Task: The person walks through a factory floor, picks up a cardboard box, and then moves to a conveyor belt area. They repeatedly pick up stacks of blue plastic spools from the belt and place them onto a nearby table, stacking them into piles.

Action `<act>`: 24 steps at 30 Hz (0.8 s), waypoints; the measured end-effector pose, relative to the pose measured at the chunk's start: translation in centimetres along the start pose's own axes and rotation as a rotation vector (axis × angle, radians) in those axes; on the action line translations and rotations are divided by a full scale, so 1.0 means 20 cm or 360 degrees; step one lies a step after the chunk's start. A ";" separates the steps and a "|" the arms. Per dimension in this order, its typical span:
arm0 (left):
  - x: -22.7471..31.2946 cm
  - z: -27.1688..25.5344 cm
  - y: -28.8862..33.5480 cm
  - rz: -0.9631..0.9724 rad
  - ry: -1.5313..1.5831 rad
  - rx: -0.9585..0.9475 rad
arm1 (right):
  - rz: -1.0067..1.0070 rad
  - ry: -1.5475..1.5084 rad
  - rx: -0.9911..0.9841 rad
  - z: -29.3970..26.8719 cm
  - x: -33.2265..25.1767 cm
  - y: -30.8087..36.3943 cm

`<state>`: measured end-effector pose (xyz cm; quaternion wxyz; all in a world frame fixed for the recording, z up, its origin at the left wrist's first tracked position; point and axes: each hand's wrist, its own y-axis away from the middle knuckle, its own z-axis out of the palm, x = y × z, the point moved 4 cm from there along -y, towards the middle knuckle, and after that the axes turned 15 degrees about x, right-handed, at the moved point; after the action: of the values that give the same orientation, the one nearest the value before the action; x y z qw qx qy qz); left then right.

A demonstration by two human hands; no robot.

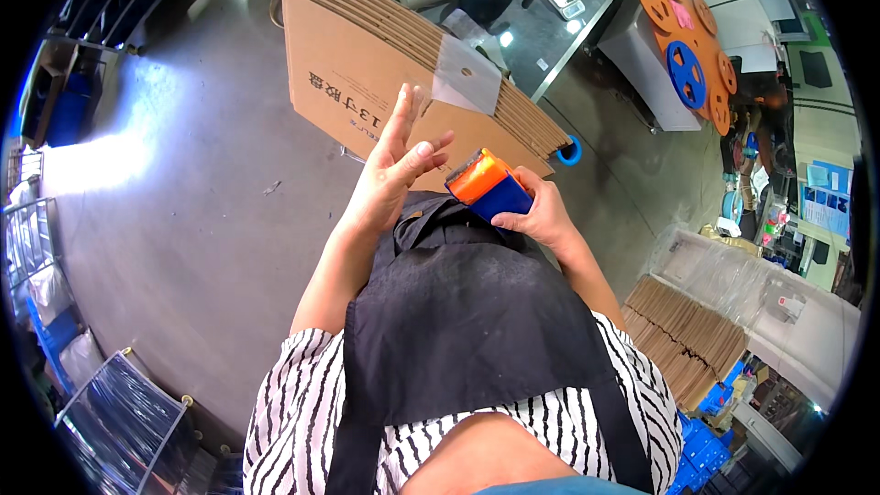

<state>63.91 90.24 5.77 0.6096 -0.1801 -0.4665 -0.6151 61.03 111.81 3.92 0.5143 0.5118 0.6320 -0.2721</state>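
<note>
Orange-and-blue tool [490, 188] clamped in right hand [544, 214], left hand [389, 174] hangs open near cardboard [339, 60] (a flat palm should steady it best).

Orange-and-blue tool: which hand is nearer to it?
Right. The right hand grips the tool; the left hand is open to its left, not holding it.

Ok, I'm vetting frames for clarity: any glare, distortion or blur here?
Head view: strong glare whitens the floor at far left; head view: small bright reflections dot the grey table; head view: fisheye distortion bends edges near the black rim; head view: the cardboard and orange-and-blue tool look fairly sharp.
</note>
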 end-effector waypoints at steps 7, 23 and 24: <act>-0.08 -0.15 -0.06 -0.0216 0.0119 0.0187 | 0.0088 0.0212 0.0054 -0.04 0.09 0.02; -1.23 -0.48 -0.90 -0.0621 0.0981 0.0943 | 0.0597 0.0366 0.0345 -0.26 0.48 0.24; -1.31 -0.51 -0.95 -0.0644 0.1041 0.1018 | 0.0618 0.0417 0.0338 -0.29 0.51 0.26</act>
<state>55.06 94.01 -26.74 0.6171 0.3122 -0.4418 -0.5714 64.16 122.21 -2.69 0.4141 0.7056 0.5509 -0.1646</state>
